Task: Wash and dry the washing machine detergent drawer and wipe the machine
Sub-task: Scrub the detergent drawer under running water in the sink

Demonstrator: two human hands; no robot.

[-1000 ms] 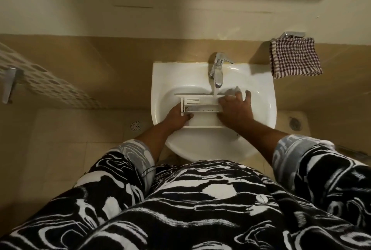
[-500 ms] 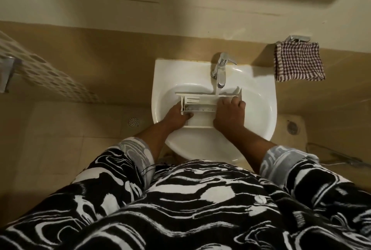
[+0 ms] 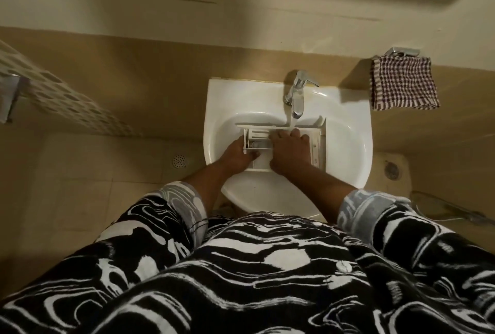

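The white detergent drawer (image 3: 317,143) lies across the bowl of the white sink (image 3: 351,151), under the chrome tap (image 3: 296,95). A thin stream of water runs from the tap onto the drawer's far edge. My left hand (image 3: 237,155) grips the drawer's left end, thumb on its near side. My right hand (image 3: 290,151) lies palm down over the drawer's middle compartments, fingers pointing toward the tap. The drawer's middle is hidden under that hand.
A red-and-white checked cloth (image 3: 403,87) hangs from a chrome holder on the wall right of the sink. Floor drains sit at the left (image 3: 179,160) and right (image 3: 391,170). A hose lies on the floor at the right (image 3: 450,209). Tiled wall stands behind.
My right hand has slid left along the drawer, from its right end to its middle, uncovering the right end. The left hand keeps its hold.
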